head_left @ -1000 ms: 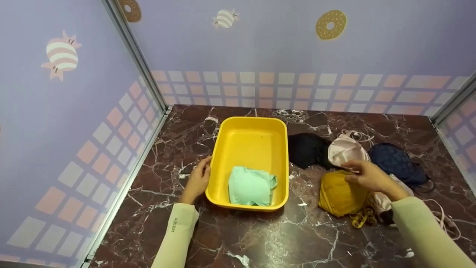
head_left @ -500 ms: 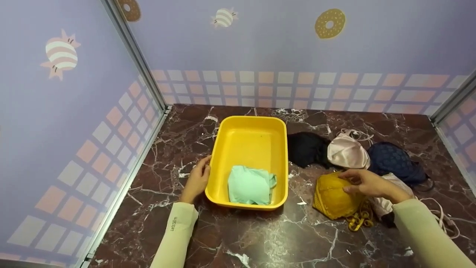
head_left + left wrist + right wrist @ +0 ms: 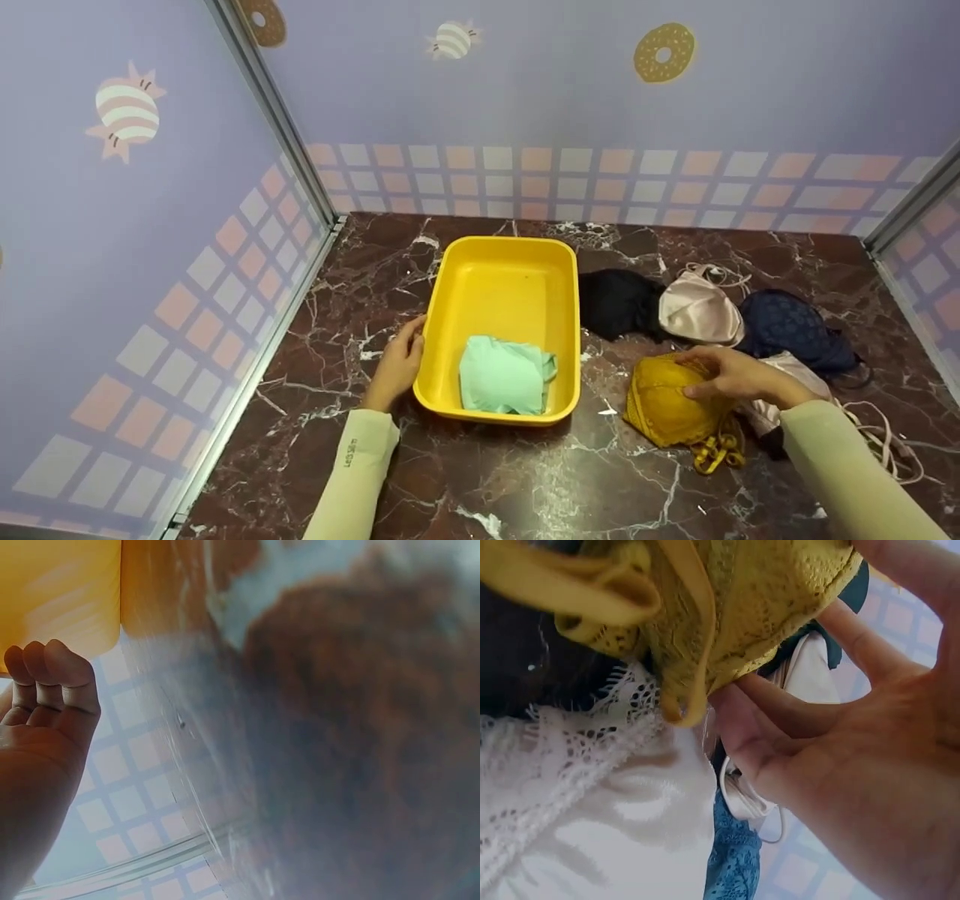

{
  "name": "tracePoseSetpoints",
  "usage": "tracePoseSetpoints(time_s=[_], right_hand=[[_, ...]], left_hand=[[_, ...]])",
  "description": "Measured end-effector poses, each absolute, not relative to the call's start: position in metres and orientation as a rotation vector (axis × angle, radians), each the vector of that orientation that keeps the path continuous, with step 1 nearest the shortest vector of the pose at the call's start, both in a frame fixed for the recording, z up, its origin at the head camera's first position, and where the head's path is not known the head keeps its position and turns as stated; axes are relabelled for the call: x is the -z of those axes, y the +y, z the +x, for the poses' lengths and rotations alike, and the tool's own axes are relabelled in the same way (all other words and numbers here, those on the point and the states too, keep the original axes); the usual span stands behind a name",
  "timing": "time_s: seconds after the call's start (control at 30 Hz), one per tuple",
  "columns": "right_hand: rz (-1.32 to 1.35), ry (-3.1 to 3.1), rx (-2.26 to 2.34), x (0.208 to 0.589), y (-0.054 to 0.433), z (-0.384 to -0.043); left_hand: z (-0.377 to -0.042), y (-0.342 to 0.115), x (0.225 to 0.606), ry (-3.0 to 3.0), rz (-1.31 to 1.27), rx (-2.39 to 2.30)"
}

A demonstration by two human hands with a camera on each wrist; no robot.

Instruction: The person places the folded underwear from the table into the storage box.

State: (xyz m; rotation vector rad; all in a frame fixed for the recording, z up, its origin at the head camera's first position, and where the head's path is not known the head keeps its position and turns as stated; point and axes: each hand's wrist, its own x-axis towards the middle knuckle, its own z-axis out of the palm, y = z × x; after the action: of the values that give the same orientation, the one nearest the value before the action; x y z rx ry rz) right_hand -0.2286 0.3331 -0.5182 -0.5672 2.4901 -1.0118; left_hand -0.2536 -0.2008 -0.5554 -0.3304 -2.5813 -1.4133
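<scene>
My left hand [image 3: 399, 364] rests against the outer left wall of a yellow plastic tray [image 3: 430, 322]; the left wrist view shows bent fingers [image 3: 69, 664] beside that wall. A folded mint-green bra-like garment [image 3: 501, 375] lies in the tray's near end. On the right, my right hand [image 3: 739, 375] holds a mustard lace bra [image 3: 664, 401], its straps [image 3: 718, 452] bunched at the near side. Close up, fingers [image 3: 780, 709] reach under the cup [image 3: 780, 592] while the thumb side stays above. Part of the cup is hidden by the hand in the head view.
Right of the tray lie a black bra [image 3: 619, 304], a pale pink satin bra [image 3: 699, 307] and a navy bra [image 3: 795, 330]. A pale lace-trimmed satin garment [image 3: 622, 817] lies beside the mustard one, with loose straps [image 3: 889, 442]. Patterned walls [image 3: 525, 97] enclose the marble tabletop [image 3: 480, 480].
My right hand has drawn the mustard bra slightly left and toward me, away from the pink satin bra. The left hand and the tray have stayed in place.
</scene>
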Motion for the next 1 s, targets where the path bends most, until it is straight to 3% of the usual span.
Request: tracePoseSetpoints(time_s=[1.0], right_hand=[[-0.480, 2.765, 1.163, 0.541, 0.317, -0.219]], left_hand=[[-0.252, -0.202, 0.555, -2.579, -0.337, 1.440]])
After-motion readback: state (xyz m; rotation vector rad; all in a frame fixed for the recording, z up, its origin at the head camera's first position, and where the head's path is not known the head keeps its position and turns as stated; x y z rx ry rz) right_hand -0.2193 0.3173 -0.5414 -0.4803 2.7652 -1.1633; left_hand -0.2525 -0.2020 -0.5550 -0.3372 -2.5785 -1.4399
